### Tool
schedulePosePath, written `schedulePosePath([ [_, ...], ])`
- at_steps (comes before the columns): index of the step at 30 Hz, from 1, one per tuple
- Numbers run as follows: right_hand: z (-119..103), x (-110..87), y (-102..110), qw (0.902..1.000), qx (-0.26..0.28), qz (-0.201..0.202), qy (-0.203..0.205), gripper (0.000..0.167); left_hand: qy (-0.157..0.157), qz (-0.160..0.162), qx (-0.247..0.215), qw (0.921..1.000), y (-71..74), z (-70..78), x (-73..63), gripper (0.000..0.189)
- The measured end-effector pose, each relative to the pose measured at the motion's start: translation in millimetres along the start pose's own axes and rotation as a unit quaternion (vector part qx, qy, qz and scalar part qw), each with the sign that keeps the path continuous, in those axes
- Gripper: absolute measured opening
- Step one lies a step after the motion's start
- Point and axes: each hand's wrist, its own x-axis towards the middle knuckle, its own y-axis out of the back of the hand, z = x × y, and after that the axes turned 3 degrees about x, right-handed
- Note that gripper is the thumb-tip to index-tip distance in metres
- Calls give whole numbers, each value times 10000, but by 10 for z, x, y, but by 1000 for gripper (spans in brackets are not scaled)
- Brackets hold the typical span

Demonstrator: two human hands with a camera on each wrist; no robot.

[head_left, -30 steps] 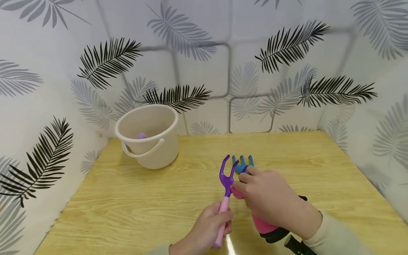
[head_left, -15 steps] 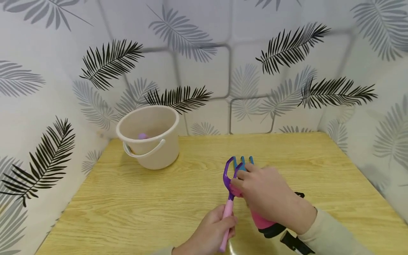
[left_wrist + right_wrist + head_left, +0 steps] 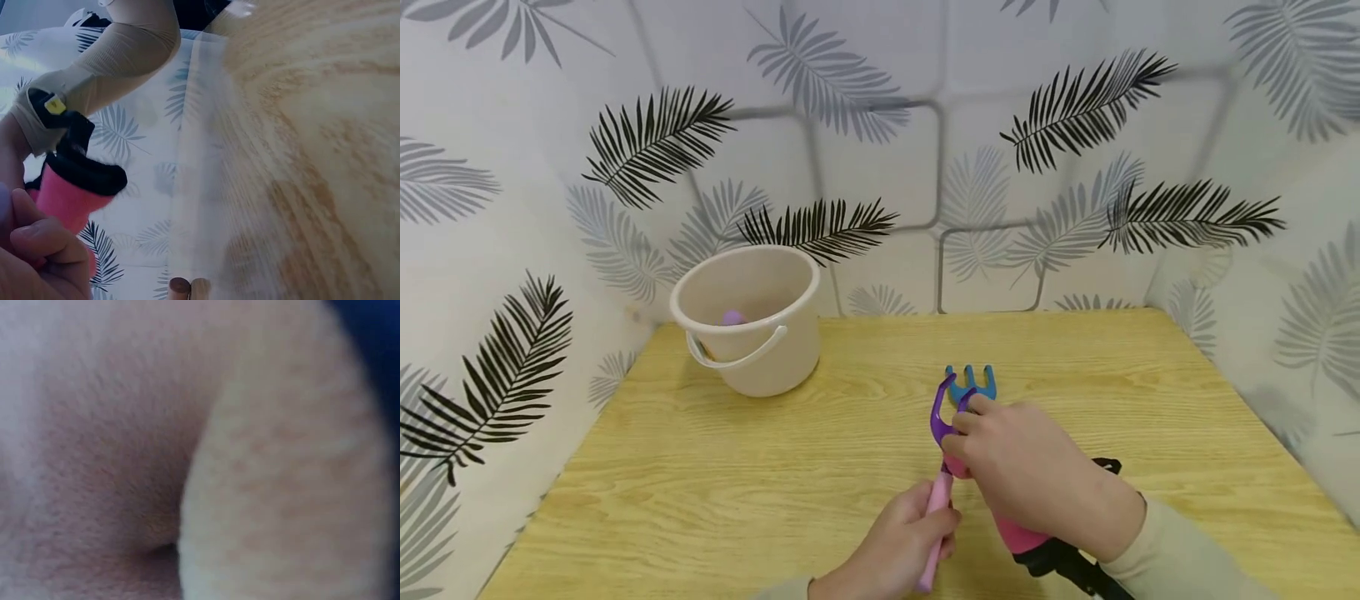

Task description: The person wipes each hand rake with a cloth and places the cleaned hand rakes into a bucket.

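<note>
My left hand [image 3: 895,533] grips the pink handle [image 3: 937,500] of a toy garden fork, whose purple pronged head [image 3: 942,417] points up and away. The right hand [image 3: 1030,471] is over the right side of this head, with curled fingers right at the near prong. A pink thing with a black edge [image 3: 1022,533] runs beneath the right palm and wrist; I cannot tell what the right fingers hold. Just beyond them shows a blue three-pronged fork head [image 3: 972,387], its lower end hidden. The left wrist view shows the left fingers [image 3: 50,250]; the right wrist view is mostly blurred skin and sleeve [image 3: 281,475].
At the back left of the wood-grain table [image 3: 715,483] stands a cream bucket [image 3: 771,358] with a hanging handle. A small purple rounded thing [image 3: 733,317] shows inside it. A leaf-patterned covering [image 3: 880,167] rises behind and at both sides.
The purple fork has shifted right with my left hand, so its head overlaps the blue prongs and right fingers more. The right hand has moved only slightly; the bucket stays in place.
</note>
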Motion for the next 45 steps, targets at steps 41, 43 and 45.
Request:
schedulePosePath([
  [41,265,30,-181,9952,49,803,-553,19,-438,301,-303,9981,159,65,46,30],
  [43,270,12,-164,9940,293,940,-477,22,-487,428,-320,9974,220,89,80,29],
  [45,283,3,-151,9916,586,1080,-399,25,-465,491,-402,9969,274,103,108,24],
])
